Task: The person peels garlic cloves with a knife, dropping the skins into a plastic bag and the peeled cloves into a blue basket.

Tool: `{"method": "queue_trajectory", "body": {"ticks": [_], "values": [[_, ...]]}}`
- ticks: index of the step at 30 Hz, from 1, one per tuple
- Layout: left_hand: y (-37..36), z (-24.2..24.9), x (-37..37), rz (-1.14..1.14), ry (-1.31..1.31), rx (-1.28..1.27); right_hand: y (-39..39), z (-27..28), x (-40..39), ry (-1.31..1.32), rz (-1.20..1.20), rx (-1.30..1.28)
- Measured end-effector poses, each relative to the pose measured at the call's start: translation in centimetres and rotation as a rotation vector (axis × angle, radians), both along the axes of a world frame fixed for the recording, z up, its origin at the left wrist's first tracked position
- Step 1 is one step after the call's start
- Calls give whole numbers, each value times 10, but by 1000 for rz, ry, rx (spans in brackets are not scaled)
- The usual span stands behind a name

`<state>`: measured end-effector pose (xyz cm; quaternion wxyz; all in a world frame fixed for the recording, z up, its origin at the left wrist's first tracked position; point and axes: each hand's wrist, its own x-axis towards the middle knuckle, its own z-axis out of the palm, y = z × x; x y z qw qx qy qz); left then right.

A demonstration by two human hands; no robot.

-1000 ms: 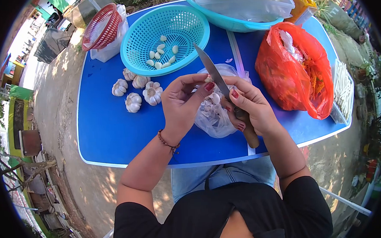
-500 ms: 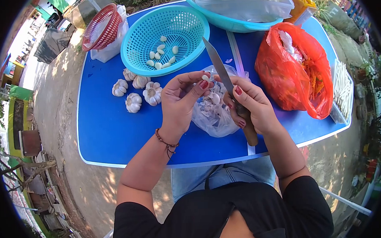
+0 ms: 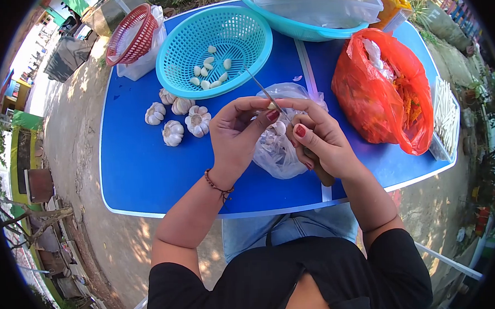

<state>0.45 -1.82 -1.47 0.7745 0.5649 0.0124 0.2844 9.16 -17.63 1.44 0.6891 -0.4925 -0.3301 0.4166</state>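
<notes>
My left hand (image 3: 241,130) pinches a small garlic clove (image 3: 272,105) between thumb and fingertips. Wrapped round the wooden handle of a knife (image 3: 265,92), my right hand (image 3: 319,135) holds its blade edge-on against the clove, tip pointing up and left. Below both hands lies a clear plastic bag (image 3: 281,163) with garlic skins in it. Several whole garlic bulbs (image 3: 173,133) sit on the blue table (image 3: 143,175) left of my left hand. Peeled cloves (image 3: 208,60) lie in a turquoise basket (image 3: 171,47) beyond them.
A red plastic bag (image 3: 360,89) with orange-red contents stands at the right, beside a tray of white sticks (image 3: 445,112). At the back are a turquoise basin (image 3: 291,28) with clear containers (image 3: 329,13) and a yellow packet (image 3: 390,7). A red basket (image 3: 137,38) sits back left.
The knife has turned from showing its broad side to edge-on, and its blade has tilted down and left onto the clove. My right hand has rolled slightly; both hands are closer together.
</notes>
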Motion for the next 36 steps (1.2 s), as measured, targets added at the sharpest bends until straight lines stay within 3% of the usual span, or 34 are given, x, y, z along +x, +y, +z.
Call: {"method": "queue_trajectory", "body": {"ticks": [9,36], "values": [[-2,4,1,-30,64,-217,1,-6,3,37,-17,37],[-1,2,1,10,28,-198,0,-1,3,80,-66,39]]}}
